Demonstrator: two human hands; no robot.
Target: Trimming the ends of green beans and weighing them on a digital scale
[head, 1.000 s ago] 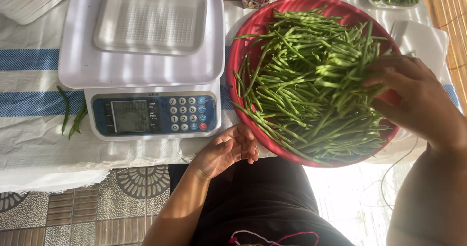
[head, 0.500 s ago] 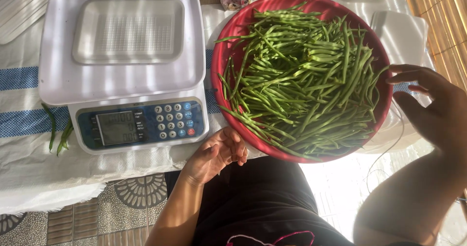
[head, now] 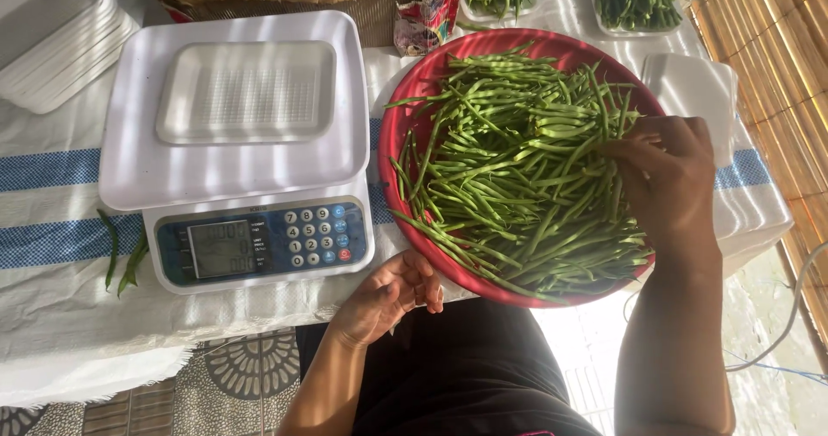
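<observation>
Digital scale sits left with an empty white foam tray on it. Your left hand rests at the table edge, fingers loosely curled, holding nothing. Red bowl of green beans sits right of the scale; your right hand lies on the beans, fingers bent into the pile, grip unclear.

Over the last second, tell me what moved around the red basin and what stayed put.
The right hand drew off to the basin's right edge, then came back onto the green beans, fingers in the pile. The left hand stayed at the near rim of the red basin, holding nothing that shows. The scale with its white tray stayed as it was.
</observation>
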